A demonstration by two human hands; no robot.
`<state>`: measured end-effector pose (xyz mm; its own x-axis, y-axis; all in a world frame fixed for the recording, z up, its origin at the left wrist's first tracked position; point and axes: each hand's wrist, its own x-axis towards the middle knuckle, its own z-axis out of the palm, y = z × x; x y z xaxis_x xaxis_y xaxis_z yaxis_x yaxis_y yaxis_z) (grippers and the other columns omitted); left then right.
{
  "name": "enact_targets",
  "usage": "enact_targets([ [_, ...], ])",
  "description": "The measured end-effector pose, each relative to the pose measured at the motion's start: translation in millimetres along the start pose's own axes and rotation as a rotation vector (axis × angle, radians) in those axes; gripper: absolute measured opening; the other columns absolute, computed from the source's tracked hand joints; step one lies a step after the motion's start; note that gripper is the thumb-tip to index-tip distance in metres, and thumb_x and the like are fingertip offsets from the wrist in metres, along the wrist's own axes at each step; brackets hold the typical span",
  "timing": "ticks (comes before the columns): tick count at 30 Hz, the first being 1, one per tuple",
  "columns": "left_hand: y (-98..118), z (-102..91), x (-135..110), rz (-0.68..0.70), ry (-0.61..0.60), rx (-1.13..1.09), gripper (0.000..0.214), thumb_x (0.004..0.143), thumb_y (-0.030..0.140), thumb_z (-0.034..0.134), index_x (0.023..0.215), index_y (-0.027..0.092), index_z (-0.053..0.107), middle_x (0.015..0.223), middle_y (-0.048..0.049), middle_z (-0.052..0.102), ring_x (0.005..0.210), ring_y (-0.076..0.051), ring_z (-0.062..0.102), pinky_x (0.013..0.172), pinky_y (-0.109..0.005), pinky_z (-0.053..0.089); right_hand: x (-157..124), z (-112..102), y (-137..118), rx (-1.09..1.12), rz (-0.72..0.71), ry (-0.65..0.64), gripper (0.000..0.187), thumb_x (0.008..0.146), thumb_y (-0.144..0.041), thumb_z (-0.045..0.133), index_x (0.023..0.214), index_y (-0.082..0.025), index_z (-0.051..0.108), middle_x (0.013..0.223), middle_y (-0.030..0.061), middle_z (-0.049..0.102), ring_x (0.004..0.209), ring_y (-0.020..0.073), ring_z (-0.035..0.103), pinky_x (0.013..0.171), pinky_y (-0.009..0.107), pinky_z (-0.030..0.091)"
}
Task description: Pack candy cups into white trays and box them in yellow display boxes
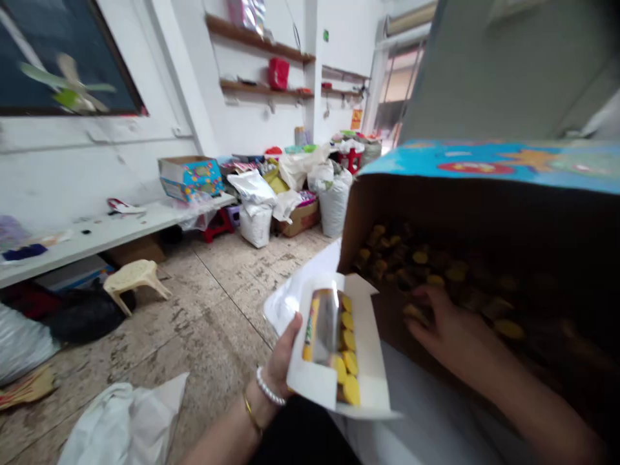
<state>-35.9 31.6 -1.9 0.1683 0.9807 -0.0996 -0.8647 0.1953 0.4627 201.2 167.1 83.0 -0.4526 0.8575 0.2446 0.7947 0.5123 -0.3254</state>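
Note:
My left hand [281,358], with a beaded bracelet and a gold bangle at the wrist, grips a small white carton [372,349] by its left side. The carton's flaps stand open and it has a clear window. Inside it, several small yellow-capped pieces [348,339] line up along the right edge. My right hand [450,332] reaches into a large cardboard box [358,213] lying to the right, fingers closed on a small yellow-capped piece [415,314]. Many loose yellow-capped pieces [420,258] fill the box's dark interior; their exact kind is unclear.
A long white bench [126,236] runs along the left wall, with a colourful box [191,177] on it. A cream plastic stool [135,276] stands on the floor. Filled white sacks [256,223] crowd the back, and a white bag [116,423] lies on the floor at front left.

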Motion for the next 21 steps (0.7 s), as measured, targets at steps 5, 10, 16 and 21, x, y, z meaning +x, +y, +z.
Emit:
enact_targets([
  [5, 2.7, 2.7, -0.8, -0.03, -0.035, -0.001, 0.063, 0.094, 0.055, 0.049, 0.135, 0.007, 0.056, 0.119, -0.0175, 0.072, 0.121, -0.033, 0.062, 0.108, -0.047, 0.042, -19.0, -19.3, -56.3, 0.397, -0.231, 0.06, 0.018, 0.088, -0.034, 0.064, 0.103, -0.024, 0.065, 0.1, 0.0026, 0.072, 0.085, 0.0177, 0.068, 0.073, 0.026, 0.052],
  [10, 3.3, 7.4, -6.7, -0.077, -0.178, 0.049, 0.052, 0.095, 0.052, 0.051, 0.125, 0.012, 0.066, 0.115, -0.0141, 0.074, 0.12, -0.033, 0.062, 0.109, -0.047, 0.042, -37.2, 23.8, -91.3, 0.341, -0.51, 0.028, 0.013, 0.091, -0.027, 0.062, 0.098, -0.018, 0.07, 0.091, 0.0071, 0.071, 0.086, 0.0193, 0.064, 0.082, 0.03, 0.05],
  [16, 5.3, 1.7, -9.2, -0.091, -0.331, -0.044, 0.052, 0.101, 0.049, 0.035, 0.132, 0.016, 0.062, 0.123, -0.0113, 0.071, 0.128, -0.03, 0.057, 0.114, -0.046, 0.036, -12.6, 8.1, -55.2, 0.153, -0.42, 0.029, 0.031, 0.099, -0.041, 0.048, 0.105, -0.023, 0.072, 0.096, 0.0038, 0.075, 0.089, 0.0173, 0.066, 0.088, 0.029, 0.046],
  [21, 1.7, 4.6, -7.9, -0.107, -0.261, -0.002, 0.056, 0.097, 0.053, 0.044, 0.136, 0.016, 0.058, 0.125, -0.0133, 0.07, 0.126, -0.034, 0.058, 0.113, -0.049, 0.036, 16.8, -10.8, 21.6, -0.361, 0.155, 0.086, 0.045, 0.099, -0.047, 0.039, 0.113, -0.017, 0.069, 0.105, 0.0195, 0.072, 0.096, 0.0347, 0.067, 0.074, 0.042, 0.05],
])
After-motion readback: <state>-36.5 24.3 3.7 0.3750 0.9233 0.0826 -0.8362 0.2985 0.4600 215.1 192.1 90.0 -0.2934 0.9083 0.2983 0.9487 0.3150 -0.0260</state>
